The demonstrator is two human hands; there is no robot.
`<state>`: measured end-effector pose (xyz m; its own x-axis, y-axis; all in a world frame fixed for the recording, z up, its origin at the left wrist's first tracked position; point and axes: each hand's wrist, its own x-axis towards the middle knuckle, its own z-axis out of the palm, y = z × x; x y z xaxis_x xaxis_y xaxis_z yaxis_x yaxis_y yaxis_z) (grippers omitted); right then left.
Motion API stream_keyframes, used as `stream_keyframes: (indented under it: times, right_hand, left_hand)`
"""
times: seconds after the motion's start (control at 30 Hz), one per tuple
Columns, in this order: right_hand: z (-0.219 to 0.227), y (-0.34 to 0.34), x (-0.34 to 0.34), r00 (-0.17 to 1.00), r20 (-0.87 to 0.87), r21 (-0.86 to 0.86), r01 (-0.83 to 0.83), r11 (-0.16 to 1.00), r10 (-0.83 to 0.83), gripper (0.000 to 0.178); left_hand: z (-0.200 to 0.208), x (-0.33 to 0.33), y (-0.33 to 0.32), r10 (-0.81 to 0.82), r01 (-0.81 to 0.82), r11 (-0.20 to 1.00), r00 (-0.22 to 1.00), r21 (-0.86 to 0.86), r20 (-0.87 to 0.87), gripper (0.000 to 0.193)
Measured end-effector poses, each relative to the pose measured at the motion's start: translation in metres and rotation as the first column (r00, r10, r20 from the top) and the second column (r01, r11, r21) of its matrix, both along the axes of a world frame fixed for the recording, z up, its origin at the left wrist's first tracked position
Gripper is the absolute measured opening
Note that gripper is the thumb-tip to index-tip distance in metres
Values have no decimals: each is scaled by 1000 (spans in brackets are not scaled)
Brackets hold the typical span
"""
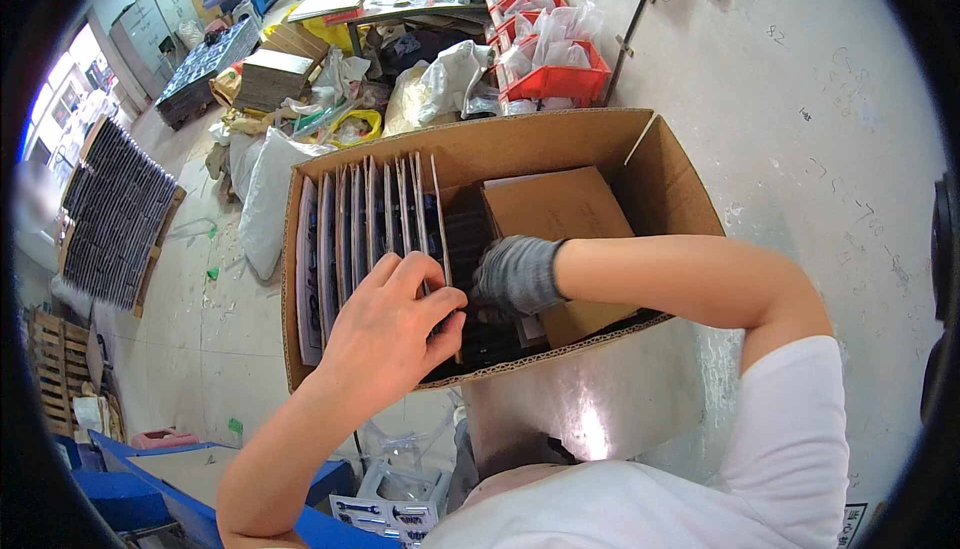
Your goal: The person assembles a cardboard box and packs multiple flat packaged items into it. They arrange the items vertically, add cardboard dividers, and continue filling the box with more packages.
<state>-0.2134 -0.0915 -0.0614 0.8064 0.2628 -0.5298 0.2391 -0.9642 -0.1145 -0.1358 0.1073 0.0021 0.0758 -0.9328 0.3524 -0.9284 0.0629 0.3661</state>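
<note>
Head view: thin cards [372, 204] stand left in a brown box [560, 134].
Edges run front to back. The bare left hand [398, 327], nearer, curls over the end card [442, 219]; the gloved right hand [518, 277] is beside it. I can't tell if either grips.

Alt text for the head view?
A person's bare left hand is at a row of upright cardboard sheets inside an open cardboard box, while the gray-gloved right hand reaches in beside them. A brown cardboard panel sits rightward; red bins stand beyond.
</note>
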Motion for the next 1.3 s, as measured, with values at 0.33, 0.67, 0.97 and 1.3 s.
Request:
stream_keyframes:
  times: [0.33, 0.67, 0.97, 1.3]
  right_hand:
    - [-34, -18, 5, 958, -274, -302, -166, 939, 81, 30]
    - [-10, -45, 1, 935, -84, 230, 356, 906, -346, 34]
    - [14, -17, 15, 558, -308, 693, 686, 220, -771, 111]
    - [36, -12, -8, 391, -345, 612, 783, 112, -853, 130]
  left_hand:
    - [0, 0, 6, 24, -25, 1000, 998, -4, -63, 17]
    - [2, 4, 9, 66, -69, 998, 991, -17, -116, 24]
    - [0, 37, 38, 514, -500, 852, 855, 153, -65, 57]
    - [5, 23, 18, 561, -575, 793, 818, 201, 128, 69]
